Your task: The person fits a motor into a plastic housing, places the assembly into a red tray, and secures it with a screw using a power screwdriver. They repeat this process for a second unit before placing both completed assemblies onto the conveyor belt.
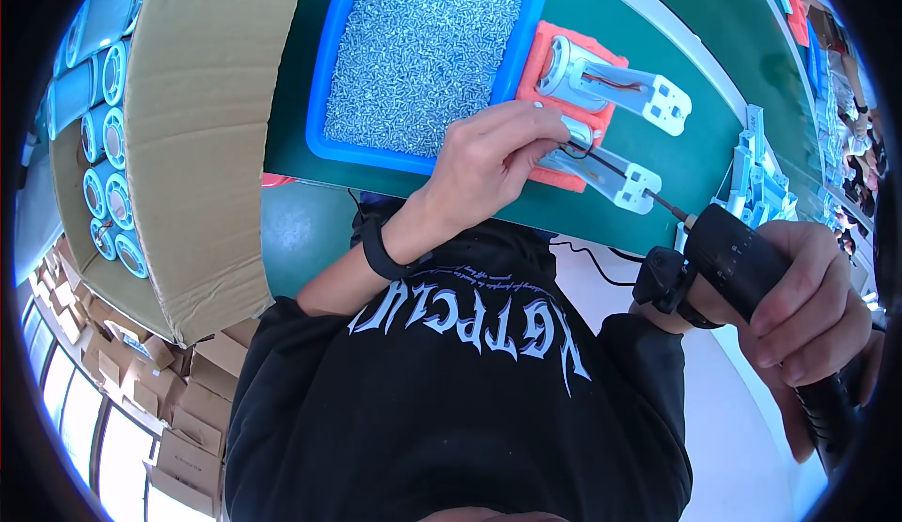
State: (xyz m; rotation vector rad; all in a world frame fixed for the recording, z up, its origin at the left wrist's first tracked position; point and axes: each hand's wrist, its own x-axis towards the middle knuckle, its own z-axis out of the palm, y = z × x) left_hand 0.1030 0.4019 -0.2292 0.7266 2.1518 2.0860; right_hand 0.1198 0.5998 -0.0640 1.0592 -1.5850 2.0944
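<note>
My right hand is wrapped round a black power screwdriver at the right. Its long thin bit passes through the end plate of the nearer white plastic housing and runs along inside it. At the housing's other end, my left hand has its thumb and fingers pinched together by a silvery rounded part. What lies between those fingertips is hidden. A dark wire loops beside them. Just beyond, a second white housing with red wires lies on the same pink foam block.
Left of the foam stands a blue tray full of small metal screws. Further left, a cardboard box holds several round-ended housings. White plastic parts are piled at the right edge of the green table.
</note>
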